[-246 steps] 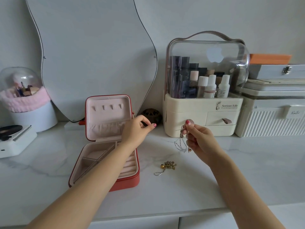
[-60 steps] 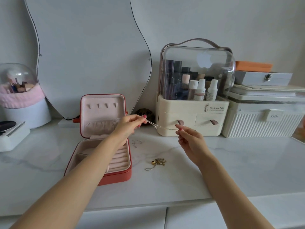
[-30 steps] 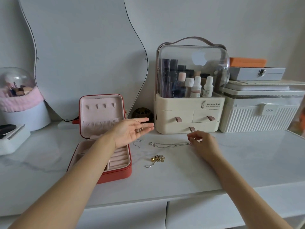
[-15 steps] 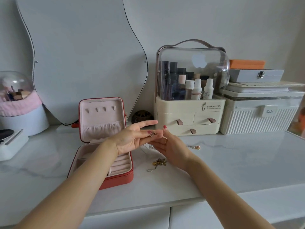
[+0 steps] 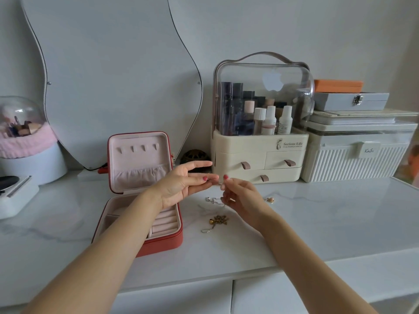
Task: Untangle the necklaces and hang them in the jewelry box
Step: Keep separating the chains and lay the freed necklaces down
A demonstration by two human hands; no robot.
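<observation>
The right hand (image 5: pixel 240 196) has closed in, its fingers now pinching a tiny piece at the left hand (image 5: pixel 181 184) fingertips. The left fingers lie mostly straight, and the piece is too small to identify. A silver necklace (image 5: pixel 213 199) on the desk (image 5: pixel 317 223) runs partly hidden behind the right hand.

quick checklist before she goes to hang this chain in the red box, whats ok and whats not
1. Jewelry box open, lid upright: ok.
2. Four hooks in the lid bare and free to take a chain: ok.
3. Chain end held: left hand and right hand meet fingertip to fingertip on something small; which piece it is, cannot tell.
4. Chain free of the others: a silver chain trails on the counter under the right hand; separated or not, cannot tell.
5. Gold charm piece lies apart on the counter, out of the way: ok.
6. All necklaces hung: not ok, none is on a hook yet.
</observation>
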